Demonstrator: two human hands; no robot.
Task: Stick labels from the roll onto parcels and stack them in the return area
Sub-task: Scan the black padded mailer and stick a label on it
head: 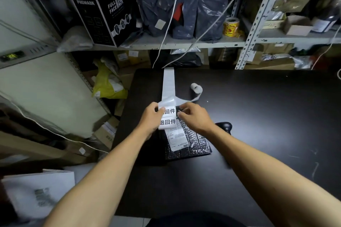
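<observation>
Fingers [160, 111] of your left hand [150, 118] pinched the label strip [167, 116] taut so your right hand [193, 116], fingers curled at the label's edge, could peel it above the parcel [191, 143] on the worktop [258, 116]; the roll [196, 88] lay beyond.

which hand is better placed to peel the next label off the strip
Right, probably. The right hand already pinches at the top label's edge, while the left hand grips the label strip over the parcel, so it should hold it.
</observation>
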